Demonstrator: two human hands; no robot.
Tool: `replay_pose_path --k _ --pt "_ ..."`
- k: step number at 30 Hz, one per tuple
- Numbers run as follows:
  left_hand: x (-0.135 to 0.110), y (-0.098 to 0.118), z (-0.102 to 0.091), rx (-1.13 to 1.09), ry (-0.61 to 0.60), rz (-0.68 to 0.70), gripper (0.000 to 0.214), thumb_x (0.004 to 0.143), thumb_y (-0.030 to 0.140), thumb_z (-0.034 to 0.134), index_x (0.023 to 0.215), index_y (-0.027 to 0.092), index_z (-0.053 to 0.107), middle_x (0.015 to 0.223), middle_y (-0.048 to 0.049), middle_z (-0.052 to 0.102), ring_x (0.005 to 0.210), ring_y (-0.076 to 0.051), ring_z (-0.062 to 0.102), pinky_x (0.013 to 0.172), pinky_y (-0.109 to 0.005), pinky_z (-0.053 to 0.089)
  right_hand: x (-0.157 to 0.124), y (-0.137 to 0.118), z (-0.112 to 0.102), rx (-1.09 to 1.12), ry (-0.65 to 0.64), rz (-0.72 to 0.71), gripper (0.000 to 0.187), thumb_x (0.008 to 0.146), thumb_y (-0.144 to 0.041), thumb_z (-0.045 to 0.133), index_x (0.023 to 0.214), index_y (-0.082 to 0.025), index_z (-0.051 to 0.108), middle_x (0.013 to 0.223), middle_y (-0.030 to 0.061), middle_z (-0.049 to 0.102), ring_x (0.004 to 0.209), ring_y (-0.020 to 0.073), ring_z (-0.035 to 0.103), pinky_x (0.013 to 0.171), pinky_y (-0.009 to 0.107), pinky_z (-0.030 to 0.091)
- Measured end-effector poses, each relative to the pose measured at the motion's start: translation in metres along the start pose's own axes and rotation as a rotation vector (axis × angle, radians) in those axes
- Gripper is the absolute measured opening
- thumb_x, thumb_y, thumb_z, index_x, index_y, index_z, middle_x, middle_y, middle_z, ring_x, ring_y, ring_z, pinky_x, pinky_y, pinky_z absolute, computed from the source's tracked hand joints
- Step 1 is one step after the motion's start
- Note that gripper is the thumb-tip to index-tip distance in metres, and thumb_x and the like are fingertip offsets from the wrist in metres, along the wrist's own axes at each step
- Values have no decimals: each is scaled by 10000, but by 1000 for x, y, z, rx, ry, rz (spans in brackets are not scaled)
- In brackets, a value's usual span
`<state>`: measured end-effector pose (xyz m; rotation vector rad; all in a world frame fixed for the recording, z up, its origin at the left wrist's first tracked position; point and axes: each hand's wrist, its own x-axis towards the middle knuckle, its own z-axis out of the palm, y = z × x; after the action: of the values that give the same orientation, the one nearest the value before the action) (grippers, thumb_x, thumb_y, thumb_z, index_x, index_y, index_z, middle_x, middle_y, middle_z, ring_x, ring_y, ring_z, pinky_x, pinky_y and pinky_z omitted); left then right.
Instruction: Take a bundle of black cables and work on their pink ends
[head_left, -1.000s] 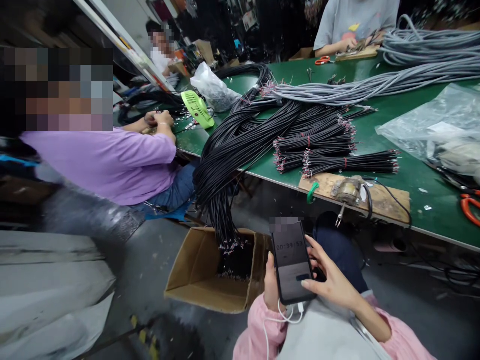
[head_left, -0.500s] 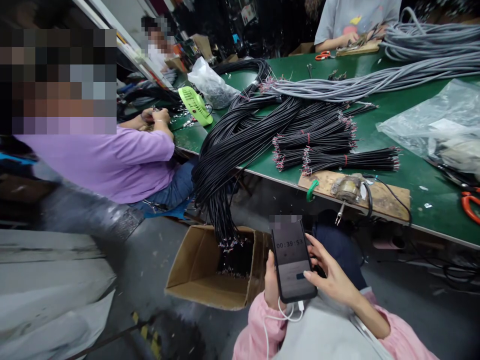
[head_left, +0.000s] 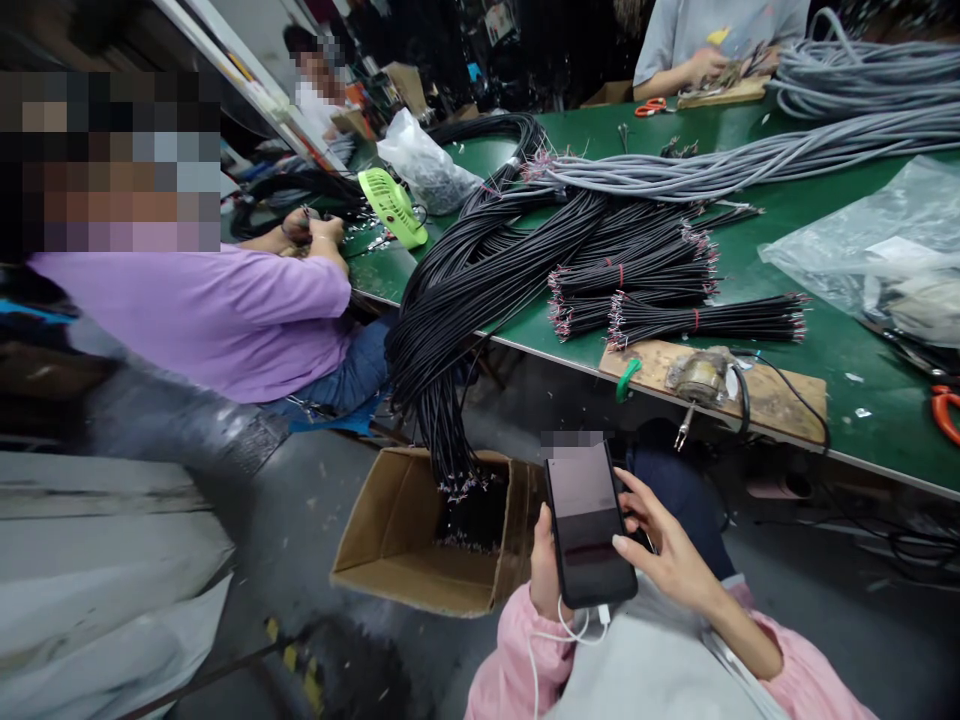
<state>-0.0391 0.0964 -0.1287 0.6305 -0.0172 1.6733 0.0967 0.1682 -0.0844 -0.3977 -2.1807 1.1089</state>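
Note:
A dark smartphone (head_left: 589, 530) stands tilted above my lap, with a white cable plugged into its lower end. My left hand (head_left: 545, 565) grips it along the left side, most of its fingers hidden behind. At the right edge, my right hand (head_left: 664, 550) rests with bent fingers against the side and the thumb at the edge of the screen. The screen is a pale grey panel over a darker one, with no digits readable. Beyond the hands, a small motor (head_left: 701, 378) is fixed on a wooden board (head_left: 787, 400) at the table edge.
Black cables (head_left: 480, 290) drape off the green table (head_left: 757, 235) into a cardboard box (head_left: 375, 535). Tied black wire bundles (head_left: 709, 320), grey cables (head_left: 697, 175), a plastic bag (head_left: 840, 230) and a green fan (head_left: 391, 205) lie there. A person in purple (head_left: 225, 320) sits left; another works opposite.
The timer digits and the dark button on the phone screen are gone, replaced by a plain two-tone display. My right thumb has shifted from the screen to its edge.

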Motion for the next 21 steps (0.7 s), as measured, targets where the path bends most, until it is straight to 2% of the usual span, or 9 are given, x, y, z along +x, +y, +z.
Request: replay_pose_path --k 5,8,12,16,21 --pt "-1 0 0 -1 -16 12 734 813 630 479 1202 19 598 1210 -243 580 1184 -394 478 1004 -525 342 0 -6 1 -151 47 -56 658 872 -324 555 1448 -257 245 1095 58 519 808 138 506 863 301 441" --pt "-3 -1 1 -1 -19 -9 730 800 619 512 1250 47 570 1244 -230 563 1190 -396 475 1006 -521 343 3 -14 1 -275 87 -121 613 891 -352 539 1439 -263 280 1138 72 514 862 164 521 811 288 465" --pt "-4 -2 2 -13 -14 -34 727 797 610 527 1295 80 538 1271 -215 551 1201 -393 470 1012 -518 339 7 -23 1 -395 65 -232 537 911 -348 522 1413 -315 334 1252 65 459 1045 203 493 923 325 439" --pt "-4 -4 2 -13 -3 -39 742 776 601 566 1318 96 519 1280 -203 549 1216 -392 456 1027 -512 325 8 -24 2 -398 46 -219 535 906 -342 527 1409 -338 342 1289 67 414 1167 230 437 889 312 480" --pt "-4 -4 3 -16 7 -23 720 778 591 571 1288 83 550 1272 -210 554 1221 -396 447 1034 -509 315 8 -23 3 -399 48 -196 534 903 -337 530 1404 -348 348 1282 65 404 1173 231 432 836 290 507"
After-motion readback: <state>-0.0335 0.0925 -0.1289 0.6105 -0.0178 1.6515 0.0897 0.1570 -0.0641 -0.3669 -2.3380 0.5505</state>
